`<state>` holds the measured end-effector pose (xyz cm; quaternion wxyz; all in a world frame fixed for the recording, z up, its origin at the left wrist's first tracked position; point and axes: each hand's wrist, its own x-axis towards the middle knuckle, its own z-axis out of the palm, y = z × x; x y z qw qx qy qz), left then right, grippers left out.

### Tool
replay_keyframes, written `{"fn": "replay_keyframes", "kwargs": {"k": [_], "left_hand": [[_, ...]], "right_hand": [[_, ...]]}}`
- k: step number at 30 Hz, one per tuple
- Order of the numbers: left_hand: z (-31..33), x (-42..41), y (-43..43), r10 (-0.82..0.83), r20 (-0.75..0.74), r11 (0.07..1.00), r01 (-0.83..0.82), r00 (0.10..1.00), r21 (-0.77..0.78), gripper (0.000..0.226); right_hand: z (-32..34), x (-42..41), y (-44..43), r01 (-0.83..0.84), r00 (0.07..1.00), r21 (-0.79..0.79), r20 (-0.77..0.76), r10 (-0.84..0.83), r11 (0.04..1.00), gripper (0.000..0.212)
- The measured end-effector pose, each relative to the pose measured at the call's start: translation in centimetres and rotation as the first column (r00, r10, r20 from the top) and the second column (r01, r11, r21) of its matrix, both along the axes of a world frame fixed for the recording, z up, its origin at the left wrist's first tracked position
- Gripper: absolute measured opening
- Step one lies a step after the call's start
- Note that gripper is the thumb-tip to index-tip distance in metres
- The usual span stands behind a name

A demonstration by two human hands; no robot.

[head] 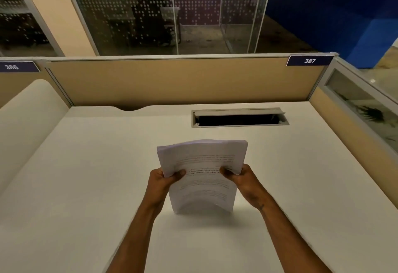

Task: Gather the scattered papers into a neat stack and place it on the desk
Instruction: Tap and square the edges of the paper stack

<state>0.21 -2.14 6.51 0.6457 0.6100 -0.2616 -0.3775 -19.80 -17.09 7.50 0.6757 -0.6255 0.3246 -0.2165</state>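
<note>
Both our hands, left [163,179] at 9 o'clock and right [241,176] at 3, clamp the paper stack [202,178], its bottom edge resting upright on the table [86,165].

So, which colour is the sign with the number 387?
Dark blue with white digits: sign, head view.

Both forearms are bare and sleeveless, the right forearm [261,207] bearing a small dark mark.
</note>
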Motion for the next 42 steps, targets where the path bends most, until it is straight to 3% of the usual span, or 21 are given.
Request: {"fn": "replay_keyframes", "kwargs": {"k": [5,9,13,15,18,20,23,25,28,30,32,34,36,39,42], "left_hand": [[-1.7,-0.8,1.2,-0.042,0.011,0.994,0.04,0.999,0.097,0.048],[-2.2,-0.8,1.4,-0.113,0.034,0.989,0.109,0.993,0.101,0.036],[-1.9,-1.5,1.0,-0.042,-0.009,0.994,0.042,0.999,0.097,0.057],[-0.9,-1.2,0.5,0.036,-0.03,0.999,-0.035,0.999,0.042,0.054],[0.9,-0.5,-0.7,0.164,-0.208,0.976,-0.189,0.964,-0.11,0.035],[2.0,-1.2,-1.6,0.164,-0.339,0.951,-0.24,0.926,-0.193,0.034],[2.3,-2.9,-2.5,0.148,-0.495,0.926,-0.296,0.856,-0.234,0.041],[1.6,-3.8,-2.6,0.135,-0.575,0.911,-0.329,0.807,-0.249,0.062],[0.4,-4.9,-2.2,0.097,-0.622,0.93,-0.294,0.777,-0.221,0.093],[0.0,-4.8,-1.5,0.074,-0.635,0.945,-0.258,0.769,-0.202,0.09],[-0.4,-2.9,-0.2,0.097,-0.647,0.936,-0.29,0.756,-0.199,0.07],[-0.2,1.0,1.7,0.151,-0.546,0.933,-0.301,0.824,-0.197,0.054],[0.9,5.2,3.3,0.191,-0.319,0.959,-0.245,0.928,-0.139,0.044],[1.9,7.2,3.3,0.004,0.03,1.0,-0.005,1.0,0.017,0.056],[1.8,5.4,2.0,-0.042,0.034,0.996,0.04,0.999,0.077,0.051]], "right_hand": [[-1.8,-0.3,0.4,0.004,0.999,0.048,-0.05,-0.002,0.999,0.024],[-2.3,-0.7,0.5,-0.017,0.999,0.067,-0.046,0.02,0.998,0.024],[-1.9,-0.9,0.4,-0.015,0.998,0.072,-0.055,0.019,0.997,0.03],[-1.4,-1.6,-0.4,-0.026,0.999,0.079,-0.016,0.028,0.997,0.039],[-2.0,-2.9,-0.9,-0.007,0.991,0.193,0.135,-0.019,0.981,0.07],[-2.3,-2.5,0.0,-0.025,0.978,0.286,0.206,-0.035,0.958,0.082],[-1.5,-0.2,1.3,-0.017,0.938,0.355,0.329,-0.108,0.935,0.057],[-0.6,1.0,1.5,0.063,0.893,0.405,0.385,-0.232,0.912,0.041],[0.4,1.4,1.3,0.125,0.869,0.407,0.395,-0.298,0.905,0.045],[1.1,1.3,1.0,0.165,0.887,0.347,0.356,-0.292,0.923,0.051],[1.7,0.7,0.3,0.19,0.914,0.267,0.303,-0.269,0.945,0.055],[2.2,-0.4,-0.8,0.18,0.941,0.201,0.25,-0.228,0.963,0.056],[2.6,-1.6,-1.8,0.161,0.963,0.151,0.192,-0.189,0.975,0.057],[2.4,-2.2,-2.1,0.098,0.991,0.069,0.089,-0.104,0.993,0.051],[1.6,-1.8,-1.9,0.077,0.997,0.041,0.028,-0.078,0.996,0.031]]}}
